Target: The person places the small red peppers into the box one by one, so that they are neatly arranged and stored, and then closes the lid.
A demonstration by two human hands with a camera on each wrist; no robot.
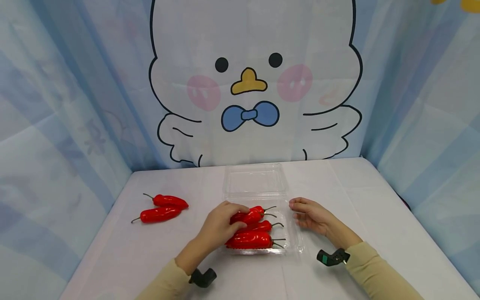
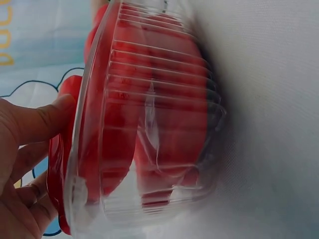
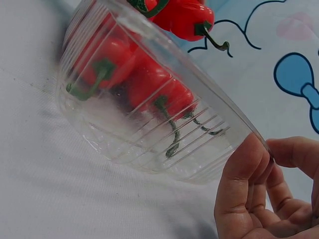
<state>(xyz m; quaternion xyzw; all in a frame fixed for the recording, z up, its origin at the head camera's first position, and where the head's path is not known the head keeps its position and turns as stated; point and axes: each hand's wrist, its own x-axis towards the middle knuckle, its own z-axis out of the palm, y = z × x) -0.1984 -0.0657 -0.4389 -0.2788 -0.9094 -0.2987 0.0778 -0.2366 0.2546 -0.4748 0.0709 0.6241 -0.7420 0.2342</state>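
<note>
Several glossy red chili peppers [image 1: 252,240] with green stems lie side by side in a clear plastic clamshell box [image 1: 292,241], stems pointing right. My left hand [image 1: 225,221] reaches over the box's left side and grips a red pepper [image 2: 62,164] between thumb and fingers, at the level of the rim. Its far side is hidden by the box wall in the left wrist view. At the box's right edge, my right hand [image 1: 313,214] pinches the thin plastic rim [image 3: 244,124] between thumb and fingertips. Stems show through the ribbed wall in the right wrist view.
Two more red peppers [image 1: 159,214] lie together on the white tabletop [image 1: 112,258] at the left. The box's clear lid [image 1: 255,179] is folded back flat behind it. Patterned curtains [image 1: 56,104] enclose the table at the back and sides.
</note>
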